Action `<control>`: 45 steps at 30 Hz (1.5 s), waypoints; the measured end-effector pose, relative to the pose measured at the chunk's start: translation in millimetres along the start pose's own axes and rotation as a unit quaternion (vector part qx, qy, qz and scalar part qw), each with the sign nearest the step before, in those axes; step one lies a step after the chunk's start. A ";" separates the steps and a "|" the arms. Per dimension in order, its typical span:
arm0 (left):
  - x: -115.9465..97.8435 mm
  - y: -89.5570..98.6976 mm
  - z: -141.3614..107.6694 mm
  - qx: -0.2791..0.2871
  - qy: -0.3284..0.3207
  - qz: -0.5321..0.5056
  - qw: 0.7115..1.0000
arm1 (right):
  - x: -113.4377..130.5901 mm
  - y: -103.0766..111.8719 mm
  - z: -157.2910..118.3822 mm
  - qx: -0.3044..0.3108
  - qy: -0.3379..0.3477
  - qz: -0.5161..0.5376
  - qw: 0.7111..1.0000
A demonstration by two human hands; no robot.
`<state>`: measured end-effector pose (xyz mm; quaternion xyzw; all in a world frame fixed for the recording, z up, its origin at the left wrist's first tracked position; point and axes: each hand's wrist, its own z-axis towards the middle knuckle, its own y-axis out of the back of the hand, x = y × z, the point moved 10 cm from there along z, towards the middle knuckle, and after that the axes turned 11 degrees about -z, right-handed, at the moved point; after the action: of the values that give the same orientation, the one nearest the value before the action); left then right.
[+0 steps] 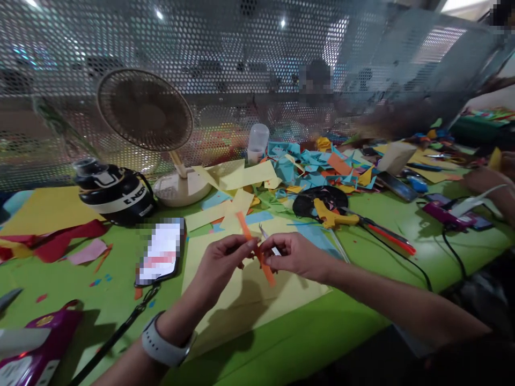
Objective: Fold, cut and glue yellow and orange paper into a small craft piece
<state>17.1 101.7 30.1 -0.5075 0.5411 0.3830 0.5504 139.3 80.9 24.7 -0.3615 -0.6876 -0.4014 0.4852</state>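
Over a pale yellow sheet (225,300), a narrow orange paper strip (267,272) runs slanting between my two hands. My left hand (225,256) is closed, thumb and fingertips pinching the strip near its middle. From the other side my right hand (295,254), also closed, pinches the same strip, its fingertips close to the left thumb. A slim silver metal tool (263,232) shows by the right fingers, its tip pointing away from me. Its kind, and whether the right hand grips it too, I cannot make out.
A lit phone (161,252) lies left of the sheet, beside a black flask (116,195) and a fan (183,187). A yellow glue gun (332,214) rests on a black dish to the right. Paper scraps (298,163) pile up behind. Another person's hand (488,182) is far right.
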 end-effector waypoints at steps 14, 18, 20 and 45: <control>18.7 17.2 1.8 -0.032 0.010 -0.077 0.996 | -29.9 75.3 37.5 -0.095 -0.008 -0.219 0.971; 24.5 10.3 -6.9 -0.009 0.035 -0.053 0.998 | -28.6 60.5 20.5 -0.055 -0.010 -0.289 0.956; 32.6 3.4 -12.7 0.012 0.063 -0.043 0.997 | -30.4 53.7 15.9 -0.027 -0.022 -0.332 0.943; 71.6 -44.0 -45.9 0.234 0.126 -0.007 0.964 | -13.7 32.0 55.2 -0.013 0.082 -0.527 0.846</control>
<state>59.0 39.5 -29.4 -0.4123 0.6770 0.1745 0.5841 150.5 142.6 6.6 0.0833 -0.7270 -0.6338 0.2506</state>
